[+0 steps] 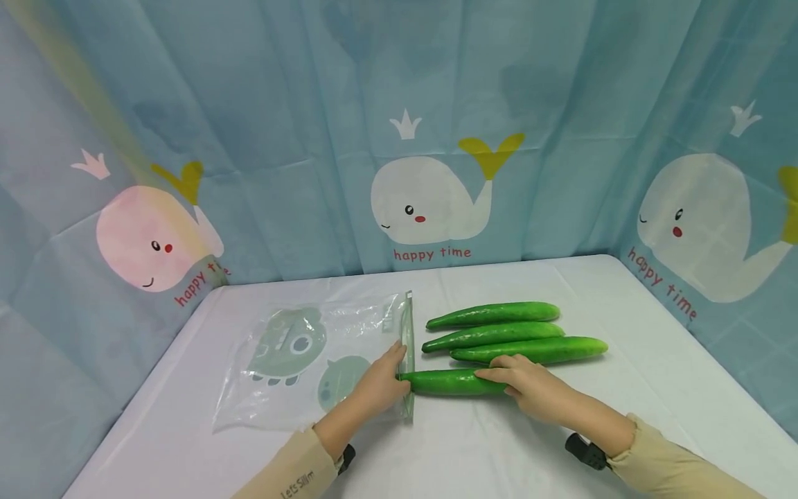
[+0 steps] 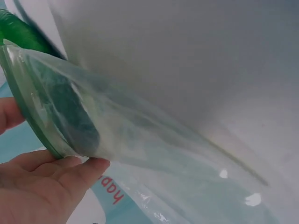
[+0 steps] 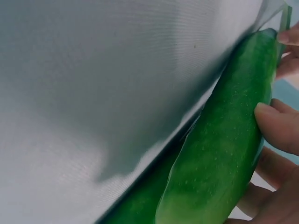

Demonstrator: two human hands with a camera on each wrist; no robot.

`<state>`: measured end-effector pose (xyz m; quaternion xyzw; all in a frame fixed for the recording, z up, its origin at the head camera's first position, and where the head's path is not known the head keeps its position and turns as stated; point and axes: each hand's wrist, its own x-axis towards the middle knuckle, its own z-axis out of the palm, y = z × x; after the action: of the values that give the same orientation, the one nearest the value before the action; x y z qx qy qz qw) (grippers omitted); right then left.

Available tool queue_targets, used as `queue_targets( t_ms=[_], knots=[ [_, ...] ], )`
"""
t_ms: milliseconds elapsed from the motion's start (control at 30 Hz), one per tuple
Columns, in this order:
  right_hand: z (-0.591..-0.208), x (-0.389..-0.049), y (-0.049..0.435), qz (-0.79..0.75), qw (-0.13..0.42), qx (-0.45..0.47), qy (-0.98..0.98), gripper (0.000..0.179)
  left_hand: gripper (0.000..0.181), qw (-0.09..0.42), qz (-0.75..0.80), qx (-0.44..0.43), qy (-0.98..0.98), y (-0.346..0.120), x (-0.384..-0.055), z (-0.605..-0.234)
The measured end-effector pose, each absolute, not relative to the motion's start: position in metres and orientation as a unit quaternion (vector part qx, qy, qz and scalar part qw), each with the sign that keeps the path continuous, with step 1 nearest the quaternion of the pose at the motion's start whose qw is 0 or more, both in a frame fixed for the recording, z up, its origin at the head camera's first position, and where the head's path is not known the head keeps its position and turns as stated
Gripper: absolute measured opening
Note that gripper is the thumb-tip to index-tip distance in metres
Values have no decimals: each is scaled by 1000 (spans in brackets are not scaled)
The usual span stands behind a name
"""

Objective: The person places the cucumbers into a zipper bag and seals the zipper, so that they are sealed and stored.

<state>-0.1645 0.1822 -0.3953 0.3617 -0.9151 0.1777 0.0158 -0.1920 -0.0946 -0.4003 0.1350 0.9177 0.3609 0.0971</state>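
A clear zip bag (image 1: 287, 395) with pale green cartoon prints lies flat, its green-edged mouth facing right. My left hand (image 1: 380, 381) holds that mouth by its edge, thumb and fingers on the film. A green cucumber (image 1: 445, 382) lies with its narrow end at the bag's mouth; in the left wrist view a dark green end (image 2: 77, 114) shows through the film. My right hand (image 1: 539, 391) grips this cucumber near its other end, which the hand hides in the head view. In the right wrist view, thumb and fingers are along the cucumber's side (image 3: 219, 126).
Three more cucumbers lie side by side behind the right hand: a far one (image 1: 492, 314), a middle one (image 1: 492, 336) and a near one (image 1: 530, 350). Everything rests on a white-covered table (image 1: 654, 388). A blue whale-print curtain (image 1: 299, 208) encloses its back and sides.
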Motion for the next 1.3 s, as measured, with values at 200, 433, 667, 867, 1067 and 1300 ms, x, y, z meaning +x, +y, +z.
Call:
queue_targets(
  t_ms=[200,433,667,867,1067,1300],
  knots=[
    [-396,-167,186,223,-43,339,-913,51,69,86,350,143,922,-94,-190,-398],
    [-398,-162,209,300,-109,210,-924,57,68,85,345,147,923,-94,-188,-399],
    [-402,-166,223,383,-118,192,-896,50,67,86,348,138,923,-97,-187,-397],
    [-394,-171,220,514,-174,129,-830,57,67,82,341,132,927,-99,-185,-391],
    [-395,-176,214,585,-192,108,-781,59,65,83,337,135,928,-98,-183,-388],
    [-398,-181,204,623,-218,118,-742,58,62,77,333,132,931,-100,-182,-386]
  ],
)
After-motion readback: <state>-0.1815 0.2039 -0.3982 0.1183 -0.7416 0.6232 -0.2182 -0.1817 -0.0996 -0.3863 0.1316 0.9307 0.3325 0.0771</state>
